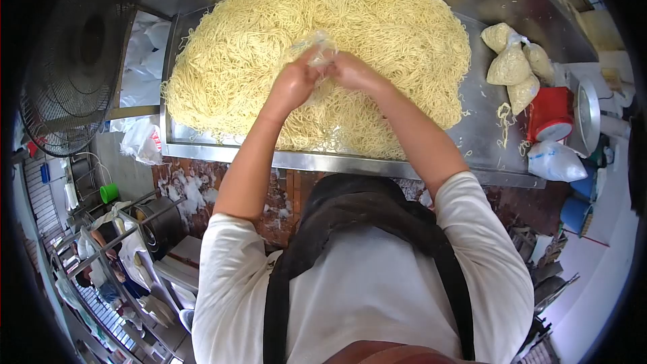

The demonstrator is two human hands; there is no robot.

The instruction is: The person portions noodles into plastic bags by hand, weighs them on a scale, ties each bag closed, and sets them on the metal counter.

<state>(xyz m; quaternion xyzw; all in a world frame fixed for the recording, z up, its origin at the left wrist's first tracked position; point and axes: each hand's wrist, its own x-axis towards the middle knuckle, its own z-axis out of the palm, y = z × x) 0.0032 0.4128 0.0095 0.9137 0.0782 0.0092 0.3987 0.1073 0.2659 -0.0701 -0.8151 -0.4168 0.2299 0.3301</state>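
A broad heap of pale yellow noodles (377, 20) covers most of the steel table (482, 128). Over its middle, both of my hands are close together on a clear plastic bag (321, 40). My left hand (296, 83) has its fingers closed on the bag's left side. From the right, my right hand (347, 71) pinches the same bag. The film is see-through, and I cannot tell whether anything is inside it.
At the table's right lie several filled noodle bags (509, 67), beside a red scale (549, 113) with a round metal pan. A white plastic bag (556, 162) sits at the right corner. On the left stand a large fan (67, 81) and a hanging plastic bag (143, 140).
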